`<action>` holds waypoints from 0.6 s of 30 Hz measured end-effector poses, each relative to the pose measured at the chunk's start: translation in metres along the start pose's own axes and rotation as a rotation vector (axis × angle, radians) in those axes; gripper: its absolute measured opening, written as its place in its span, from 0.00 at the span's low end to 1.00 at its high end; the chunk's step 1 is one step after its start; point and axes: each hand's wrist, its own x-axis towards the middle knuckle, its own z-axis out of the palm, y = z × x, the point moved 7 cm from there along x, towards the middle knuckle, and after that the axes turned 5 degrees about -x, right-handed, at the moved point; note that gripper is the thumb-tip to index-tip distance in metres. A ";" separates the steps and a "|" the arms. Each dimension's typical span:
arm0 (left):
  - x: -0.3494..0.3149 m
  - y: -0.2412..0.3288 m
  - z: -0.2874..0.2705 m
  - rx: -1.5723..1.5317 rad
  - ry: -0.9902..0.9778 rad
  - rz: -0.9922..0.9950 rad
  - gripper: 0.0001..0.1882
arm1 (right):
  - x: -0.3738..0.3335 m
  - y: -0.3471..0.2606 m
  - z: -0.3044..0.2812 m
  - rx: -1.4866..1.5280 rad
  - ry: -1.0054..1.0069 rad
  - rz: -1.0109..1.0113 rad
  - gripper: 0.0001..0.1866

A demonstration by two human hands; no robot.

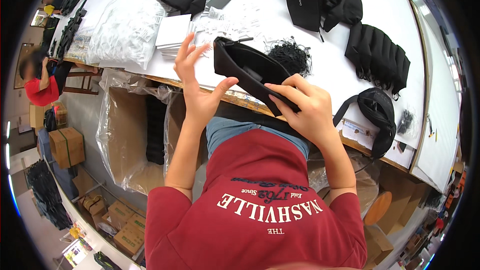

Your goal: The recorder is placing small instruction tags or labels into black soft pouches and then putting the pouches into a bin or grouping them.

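Observation:
My right hand [306, 106] grips a black fabric pouch [232, 67] by its right end, thumb and fingers pinching the edge. The pouch is tilted over the table's front edge, its long mouth gaping so that the dark inside shows. My left hand [200, 82] is raised beside the pouch's left end, fingers spread and nothing in them; its thumb tip comes close to the pouch's lower side. Behind the pouch lies a tangled heap of thin black cords [292, 56]. A stack of white cards [173, 32] sits beyond my left fingers.
Left on the white table [260, 0] is a clear bag of white labels [127, 30]. Black pouches [320, 0] lie at the back, bundled ones [377, 55] and a strapped black bag [375, 120] at right. A plastic-lined carton [127, 130] stands below. A co-worker [42, 87] sits far left.

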 end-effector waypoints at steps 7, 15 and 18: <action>-0.059 -0.029 0.092 -1.806 0.055 -0.936 0.26 | -0.001 -0.010 0.001 0.104 0.008 0.118 0.13; -0.046 -0.028 0.087 -1.561 0.310 -1.074 0.16 | -0.050 0.029 0.025 0.832 0.517 0.543 0.06; -0.042 -0.025 0.079 -1.538 0.303 -1.034 0.20 | -0.063 0.044 0.052 1.057 0.430 0.762 0.06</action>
